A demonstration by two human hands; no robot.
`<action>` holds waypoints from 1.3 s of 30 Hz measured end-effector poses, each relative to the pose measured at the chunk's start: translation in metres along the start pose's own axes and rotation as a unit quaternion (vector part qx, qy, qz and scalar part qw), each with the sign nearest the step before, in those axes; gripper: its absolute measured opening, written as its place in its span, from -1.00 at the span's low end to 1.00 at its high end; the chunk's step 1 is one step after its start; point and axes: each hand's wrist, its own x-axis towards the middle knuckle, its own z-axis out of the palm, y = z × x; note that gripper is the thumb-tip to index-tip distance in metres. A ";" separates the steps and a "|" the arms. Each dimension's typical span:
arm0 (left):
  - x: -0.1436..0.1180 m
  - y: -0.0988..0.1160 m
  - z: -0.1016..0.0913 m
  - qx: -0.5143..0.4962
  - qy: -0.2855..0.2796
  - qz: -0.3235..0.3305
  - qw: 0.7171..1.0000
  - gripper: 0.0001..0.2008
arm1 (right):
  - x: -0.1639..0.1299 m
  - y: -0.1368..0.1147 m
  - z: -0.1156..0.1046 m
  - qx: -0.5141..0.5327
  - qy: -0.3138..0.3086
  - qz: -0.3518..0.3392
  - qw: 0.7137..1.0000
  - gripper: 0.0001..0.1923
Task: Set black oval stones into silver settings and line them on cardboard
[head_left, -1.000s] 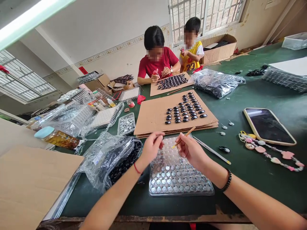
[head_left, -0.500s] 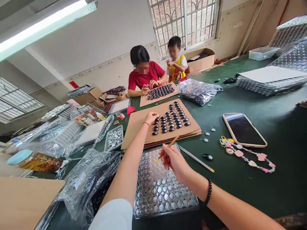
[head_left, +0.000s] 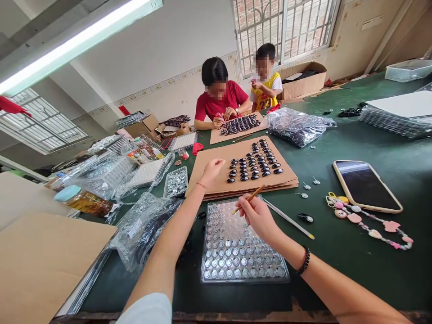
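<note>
My left hand (head_left: 213, 171) is over the left part of a stacked cardboard sheet (head_left: 209, 157), fingers closed together, with nothing visible in them. Rows of glossy black oval pieces (head_left: 254, 167), each with a pale spot, lie just right of it. My right hand (head_left: 254, 210) grips a thin wooden stick (head_left: 251, 198) with a yellow tip, pointing down-left. Beneath that hand stands a clear plastic tray (head_left: 245, 274) whose pockets hold round silvery pieces, mostly in the nearer rows; the far middle looks whitish.
Left of the cardboard is a box of small silvery parts (head_left: 176, 181), with plastic bags (head_left: 141, 229) nearer. Right are a white pen-like stick (head_left: 290, 219), one black oval piece (head_left: 305, 217), a phone (head_left: 366, 184) and its beaded strap (head_left: 374, 233). Two people sit across the table.
My left hand has drawn back left from the black pieces, leaving a gap. The right hand still holds the stick over the tray. The view has shifted, so the scene sits further right.
</note>
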 end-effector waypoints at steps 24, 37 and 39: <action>-0.194 -0.002 -0.026 0.193 -0.138 0.170 0.956 -0.65 | -0.032 0.004 0.019 -0.322 -0.140 -0.210 0.913 -0.82; -0.195 -0.002 -0.028 0.205 -0.105 0.132 0.964 -0.70 | -0.031 0.007 0.018 -0.378 -0.019 -0.288 0.879 -0.74; -0.194 -0.002 -0.028 0.178 -0.096 0.108 0.973 -0.69 | -0.032 0.007 0.018 -0.383 -0.018 -0.274 0.882 -0.74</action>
